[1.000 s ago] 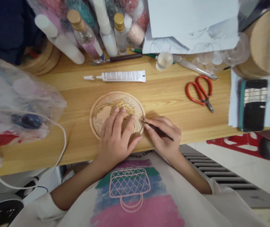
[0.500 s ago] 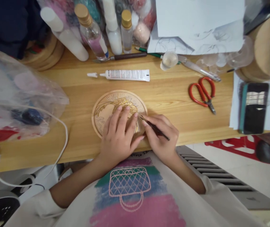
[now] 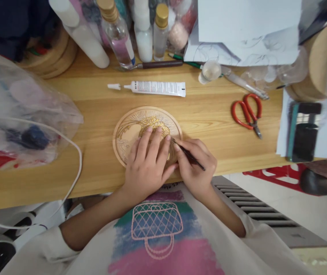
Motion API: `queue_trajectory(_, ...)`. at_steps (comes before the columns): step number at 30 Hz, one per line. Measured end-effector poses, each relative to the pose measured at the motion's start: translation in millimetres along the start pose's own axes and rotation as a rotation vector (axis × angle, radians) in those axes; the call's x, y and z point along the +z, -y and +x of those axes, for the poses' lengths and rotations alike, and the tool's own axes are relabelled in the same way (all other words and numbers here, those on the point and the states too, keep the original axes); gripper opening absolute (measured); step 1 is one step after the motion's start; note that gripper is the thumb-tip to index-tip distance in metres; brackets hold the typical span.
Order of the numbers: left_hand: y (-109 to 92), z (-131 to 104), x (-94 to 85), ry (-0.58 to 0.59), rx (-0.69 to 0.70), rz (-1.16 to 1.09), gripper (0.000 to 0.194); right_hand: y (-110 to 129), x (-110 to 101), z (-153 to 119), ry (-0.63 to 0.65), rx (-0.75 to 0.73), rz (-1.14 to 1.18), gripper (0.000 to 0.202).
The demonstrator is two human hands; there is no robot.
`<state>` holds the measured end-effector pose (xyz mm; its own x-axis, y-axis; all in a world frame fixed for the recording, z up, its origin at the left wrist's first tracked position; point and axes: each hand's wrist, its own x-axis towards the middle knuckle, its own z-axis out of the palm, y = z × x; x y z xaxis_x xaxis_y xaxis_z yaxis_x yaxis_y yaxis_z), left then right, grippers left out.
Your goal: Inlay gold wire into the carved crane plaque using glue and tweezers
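Disc (image 3: pixel 129 133): mid-frame | left hand (image 3: pixel 147 166): laid over it, fingers slightly apart | right hand (image 3: pixel 199 164): pinched on tool (image 3: pixel 190 156), tip at disc's right | step, we judge: fine linework; next move calls for a steady disc | bottle (image 3: pixel 121 47), upper left: purple, likely liquid | cup (image 3: pixel 211 70), upper right: contents, we cannot tell

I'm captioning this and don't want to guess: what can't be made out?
All in the head view:
- Part of the round wooden plaque: hidden under the left hand.
- Exact tip shape of the dark tool in the right hand: too small.
- Fine print on the white tube: too small.
- Top paper sheet: cut off by the upper edge.
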<state>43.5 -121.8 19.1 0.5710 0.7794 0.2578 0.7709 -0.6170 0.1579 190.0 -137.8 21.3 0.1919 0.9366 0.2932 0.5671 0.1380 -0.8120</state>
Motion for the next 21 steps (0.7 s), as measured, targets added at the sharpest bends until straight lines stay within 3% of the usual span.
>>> queue_trajectory(21, -1, -2, 2.5, -0.014, -0.023, -0.063, 0.051, 8, 14, -9, -0.127, 0.048, -0.094, 0.020)
